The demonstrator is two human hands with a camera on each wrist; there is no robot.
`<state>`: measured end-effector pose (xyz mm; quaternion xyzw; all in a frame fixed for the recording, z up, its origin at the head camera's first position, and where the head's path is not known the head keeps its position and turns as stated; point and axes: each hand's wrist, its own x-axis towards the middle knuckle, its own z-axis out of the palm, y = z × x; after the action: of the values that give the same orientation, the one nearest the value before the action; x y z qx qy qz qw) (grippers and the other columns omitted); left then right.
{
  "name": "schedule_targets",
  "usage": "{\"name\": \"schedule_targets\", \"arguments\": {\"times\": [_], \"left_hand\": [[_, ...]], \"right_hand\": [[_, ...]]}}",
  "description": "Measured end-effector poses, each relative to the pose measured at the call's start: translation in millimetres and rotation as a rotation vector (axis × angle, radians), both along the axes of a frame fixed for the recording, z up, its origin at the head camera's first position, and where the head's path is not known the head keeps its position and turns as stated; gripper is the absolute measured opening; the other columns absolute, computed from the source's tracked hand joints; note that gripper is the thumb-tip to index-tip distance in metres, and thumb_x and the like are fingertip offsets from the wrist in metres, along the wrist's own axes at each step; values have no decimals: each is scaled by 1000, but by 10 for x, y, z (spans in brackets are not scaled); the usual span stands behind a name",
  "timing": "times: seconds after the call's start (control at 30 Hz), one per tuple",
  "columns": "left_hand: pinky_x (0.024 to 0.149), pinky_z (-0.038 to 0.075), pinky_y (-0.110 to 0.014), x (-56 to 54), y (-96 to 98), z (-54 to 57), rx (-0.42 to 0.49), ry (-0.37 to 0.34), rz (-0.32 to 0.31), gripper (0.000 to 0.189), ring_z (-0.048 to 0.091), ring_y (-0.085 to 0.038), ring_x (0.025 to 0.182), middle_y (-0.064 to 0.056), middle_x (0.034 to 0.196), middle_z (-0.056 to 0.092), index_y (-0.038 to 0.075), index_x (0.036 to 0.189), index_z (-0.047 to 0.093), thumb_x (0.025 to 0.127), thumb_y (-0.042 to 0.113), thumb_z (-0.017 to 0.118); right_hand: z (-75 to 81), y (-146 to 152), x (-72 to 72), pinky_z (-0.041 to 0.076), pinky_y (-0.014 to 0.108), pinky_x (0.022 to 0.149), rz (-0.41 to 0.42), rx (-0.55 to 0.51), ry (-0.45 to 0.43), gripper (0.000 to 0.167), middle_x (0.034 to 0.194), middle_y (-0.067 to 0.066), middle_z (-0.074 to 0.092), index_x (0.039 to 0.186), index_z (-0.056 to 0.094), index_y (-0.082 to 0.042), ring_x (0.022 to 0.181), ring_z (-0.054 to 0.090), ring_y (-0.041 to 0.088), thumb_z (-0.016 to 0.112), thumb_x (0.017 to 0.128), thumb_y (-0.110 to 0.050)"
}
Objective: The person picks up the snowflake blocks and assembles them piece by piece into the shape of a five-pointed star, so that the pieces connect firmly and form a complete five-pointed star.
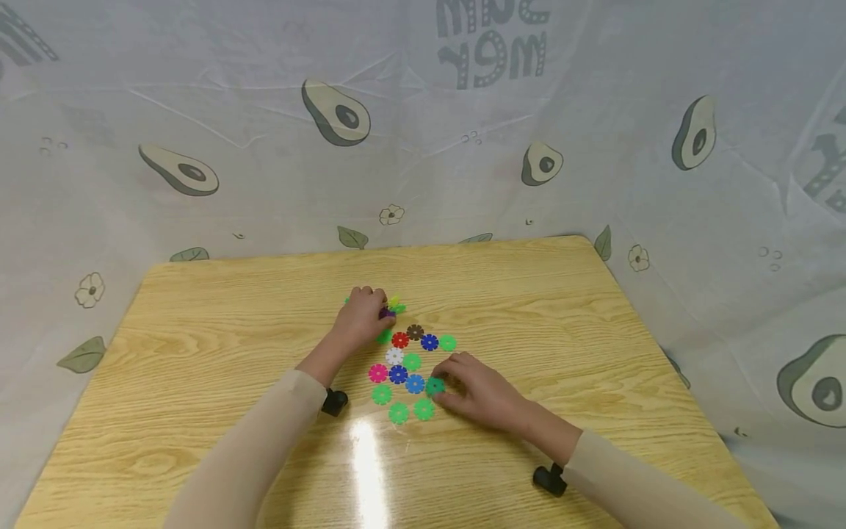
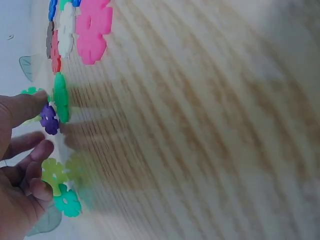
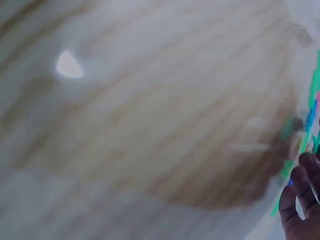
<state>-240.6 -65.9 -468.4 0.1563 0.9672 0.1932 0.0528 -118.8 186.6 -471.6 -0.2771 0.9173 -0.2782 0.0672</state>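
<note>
Flower-shaped notched plastic discs lie on the wooden table. My left hand (image 1: 360, 316) is over a small cluster at the far side, with a purple disc (image 2: 49, 119) pinched between thumb and forefinger. Yellow-green (image 2: 54, 172) and teal (image 2: 67, 201) discs show tilted beneath its other fingers. A green disc (image 2: 61, 97) lies flat beside the thumb. My right hand (image 1: 479, 389) pinches a dark green disc (image 1: 435, 386) by its edges, at the right end of a row by a light blue disc (image 1: 415, 383). The right wrist view catches only its fingertips.
Between the hands lie more discs: red (image 1: 399, 340), brown (image 1: 415, 332), white (image 1: 394, 356), pink (image 1: 378, 373) and several green ones. A bright glare streak (image 1: 369, 470) crosses the near tabletop (image 1: 198, 411). Behind hangs an avocado-print cloth (image 1: 264, 132).
</note>
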Motion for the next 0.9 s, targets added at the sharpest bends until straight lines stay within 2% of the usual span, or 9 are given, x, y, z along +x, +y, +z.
{"name": "schedule_targets", "arguments": {"times": [0.1,0.2,0.37,0.47,0.57,0.67,0.77,0.9], "left_hand": [[72,55,-37,60,-51,-10,58,16,3,26,56,-28,97,-17,109,63,1,114,60,108,27,60],[69,53,-34,136,-112,-14,95,11,-34,21,56,-24,87,-15,102,62,3,109,60,110,23,56],[76,54,-36,252,-212,-47,98,-25,-126,24,54,-22,88,-14,106,60,2,116,64,106,23,64],[76,52,-34,284,-239,-94,55,-18,-162,29,51,-20,89,-12,107,56,1,121,66,102,24,69],[72,51,-32,299,-243,-132,18,6,-181,31,49,-19,88,-10,106,55,3,123,69,100,23,72],[74,52,-33,315,-246,-142,21,13,-174,30,50,-19,90,-10,108,56,4,123,71,99,21,74],[79,55,-35,328,-255,-134,57,1,-163,27,54,-20,93,-10,109,58,4,122,69,99,18,74],[84,60,-39,367,-260,-98,191,24,-161,17,63,-23,96,-11,107,65,5,115,66,99,4,70]], "right_hand": [[97,-12,-14,59,30,87,-25,-54,-26,27,112,-2,70,122,70,-13,99,63,13,73,100,-28],[204,-22,-35,59,29,81,-32,-91,-18,27,110,1,71,123,69,-9,96,64,17,74,99,-22],[358,-43,-53,59,28,77,-24,-110,57,29,112,3,73,125,69,-8,95,65,15,74,99,-20],[424,-53,-49,58,25,76,-16,-124,114,31,113,3,73,127,69,-8,94,65,13,74,99,-21],[477,-68,-37,58,26,75,-5,-136,151,33,113,3,73,129,69,-9,93,65,14,74,99,-21],[527,-92,-22,60,30,76,4,-146,154,33,112,2,72,130,68,-8,93,65,17,72,100,-21],[577,-107,-3,60,31,76,7,-151,150,33,112,2,72,131,68,-8,93,65,17,71,101,-21],[629,-114,23,58,28,76,3,-167,179,31,110,1,72,129,70,-8,92,63,14,72,100,-20]]}}
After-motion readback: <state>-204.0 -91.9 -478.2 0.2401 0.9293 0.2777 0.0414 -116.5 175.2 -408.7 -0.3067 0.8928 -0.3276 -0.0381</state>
